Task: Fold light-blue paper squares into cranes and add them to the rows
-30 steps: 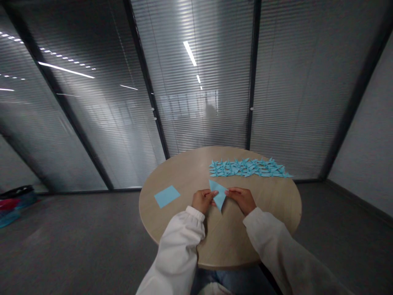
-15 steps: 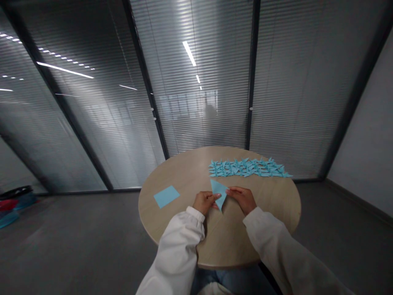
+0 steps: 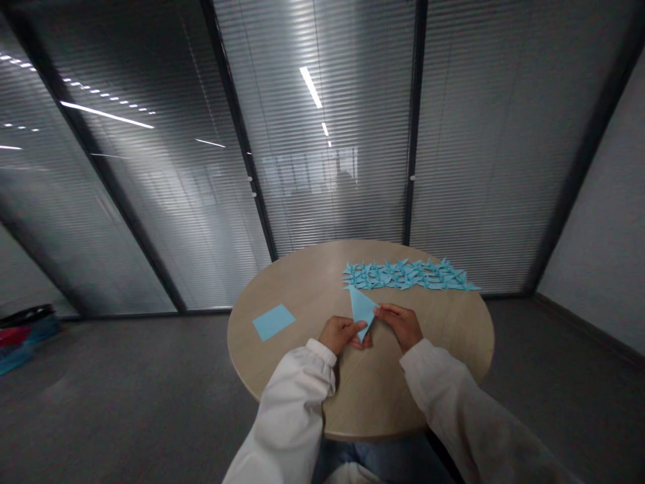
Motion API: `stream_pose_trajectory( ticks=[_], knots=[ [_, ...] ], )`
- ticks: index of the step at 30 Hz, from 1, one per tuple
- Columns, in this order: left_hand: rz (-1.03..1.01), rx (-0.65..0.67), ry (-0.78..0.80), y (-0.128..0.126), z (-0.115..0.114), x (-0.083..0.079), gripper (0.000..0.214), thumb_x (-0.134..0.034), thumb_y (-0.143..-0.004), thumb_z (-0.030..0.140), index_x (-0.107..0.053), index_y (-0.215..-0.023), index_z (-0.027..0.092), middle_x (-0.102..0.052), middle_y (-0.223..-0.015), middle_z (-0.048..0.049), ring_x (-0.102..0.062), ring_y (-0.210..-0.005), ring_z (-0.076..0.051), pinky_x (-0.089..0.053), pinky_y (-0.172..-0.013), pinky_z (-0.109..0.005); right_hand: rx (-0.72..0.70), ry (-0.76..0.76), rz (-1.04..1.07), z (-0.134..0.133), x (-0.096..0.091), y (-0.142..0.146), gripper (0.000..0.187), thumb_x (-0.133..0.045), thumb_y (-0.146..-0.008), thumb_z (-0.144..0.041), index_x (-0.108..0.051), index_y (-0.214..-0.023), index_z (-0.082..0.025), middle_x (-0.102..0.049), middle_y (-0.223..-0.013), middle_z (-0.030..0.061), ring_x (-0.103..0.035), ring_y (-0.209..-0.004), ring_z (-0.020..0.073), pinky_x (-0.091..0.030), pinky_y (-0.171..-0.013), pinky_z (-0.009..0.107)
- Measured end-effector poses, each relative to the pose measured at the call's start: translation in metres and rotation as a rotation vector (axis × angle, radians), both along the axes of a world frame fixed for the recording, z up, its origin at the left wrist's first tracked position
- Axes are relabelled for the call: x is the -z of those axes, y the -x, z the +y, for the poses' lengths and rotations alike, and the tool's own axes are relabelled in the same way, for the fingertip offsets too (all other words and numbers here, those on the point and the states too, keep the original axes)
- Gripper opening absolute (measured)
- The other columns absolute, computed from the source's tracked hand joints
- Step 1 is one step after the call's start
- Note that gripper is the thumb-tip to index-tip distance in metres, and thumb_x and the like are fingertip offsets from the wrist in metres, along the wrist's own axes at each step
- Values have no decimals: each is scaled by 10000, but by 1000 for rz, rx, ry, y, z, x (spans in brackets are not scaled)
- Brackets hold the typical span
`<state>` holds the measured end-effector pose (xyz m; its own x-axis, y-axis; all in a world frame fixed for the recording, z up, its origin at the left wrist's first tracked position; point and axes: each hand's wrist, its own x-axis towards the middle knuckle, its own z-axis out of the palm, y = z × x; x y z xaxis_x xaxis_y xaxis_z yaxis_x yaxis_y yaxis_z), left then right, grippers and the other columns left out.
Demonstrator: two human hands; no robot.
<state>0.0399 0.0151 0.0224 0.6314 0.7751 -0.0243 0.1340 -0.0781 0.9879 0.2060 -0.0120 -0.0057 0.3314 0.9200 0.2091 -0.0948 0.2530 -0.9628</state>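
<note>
A light blue sheet of origami paper (image 3: 361,308), folded to a triangle, is held up over the table between my two hands. My left hand (image 3: 341,334) pinches its lower corner, thumb on top and fingers beneath. At the paper's right corner, the thumb and fingertips of my right hand (image 3: 400,324) are closed on the edge. Beyond my hands lie several folded blue paper cranes (image 3: 408,275), packed in rows. Left of my hands, a flat blue paper (image 3: 273,323) rests on the table.
The round wooden table (image 3: 302,275) has its curved near edge close to my lap. Behind it stands a glass partition with blinds (image 3: 332,215). Dark and red items with blue plastic (image 3: 25,336) sit on the floor at far left.
The folded paper has turned a little and shifted slightly right, its top point now nearer the cranes. Both hands keep hold of it and have moved slightly right.
</note>
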Motion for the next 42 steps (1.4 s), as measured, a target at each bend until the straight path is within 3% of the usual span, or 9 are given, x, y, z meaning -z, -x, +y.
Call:
stream_pose_trajectory(
  ticks=[8,15,24,30,34,38,42],
  knots=[
    [-12,27,75,1,0,0,432,-593,-588,515,-620,-630,87,-648,-581,-77,-614,-549,-185,-492,-561,-303,58,39,43,-2,-4,2,370,-716,-510,-381,-666,-783,-136,-676,-710,39,-606,-700,214,-461,-643,300],
    [-27,85,84,1,0,5,435,-581,-618,504,-593,-684,75,-656,-618,-101,-620,-581,-182,-489,-568,-294,129,32,61,-2,-6,1,396,-708,-499,-407,-668,-780,-131,-673,-700,40,-604,-685,208,-463,-627,292],
    [46,70,-43,-1,5,12,425,-466,-682,552,-510,-664,130,-570,-442,-12,-531,-379,-119,-399,-405,-219,134,1,65,-2,-7,0,380,-693,-526,-419,-671,-779,-137,-668,-702,33,-597,-689,208,-459,-617,286],
    [165,-8,-361,4,0,5,420,-337,-772,510,-523,-629,162,-444,-356,60,-444,-340,-82,-365,-475,-202,175,-25,99,-1,-5,-1,379,-698,-531,-400,-662,-797,-131,-665,-713,37,-595,-684,202,-459,-633,290],
    [199,-12,-433,5,-1,1,411,-321,-789,483,-526,-629,165,-479,-390,44,-467,-410,-90,-372,-524,-194,162,-23,124,0,-4,-1,359,-698,-531,-402,-660,-775,-142,-662,-690,24,-595,-664,198,-456,-623,290],
    [101,-74,-385,3,4,4,357,-435,-730,488,-545,-691,151,-569,-557,14,-500,-514,-99,-384,-525,-195,109,-7,76,-1,-4,1,335,-698,-529,-407,-658,-741,-150,-660,-668,12,-592,-646,187,-450,-613,278],
    [15,-177,-239,2,11,9,357,-565,-623,483,-546,-630,127,-522,-500,23,-476,-473,-97,-383,-488,-203,19,23,-9,-2,-5,3,343,-688,-532,-431,-652,-724,-148,-661,-677,30,-595,-667,205,-450,-607,283]
  ],
)
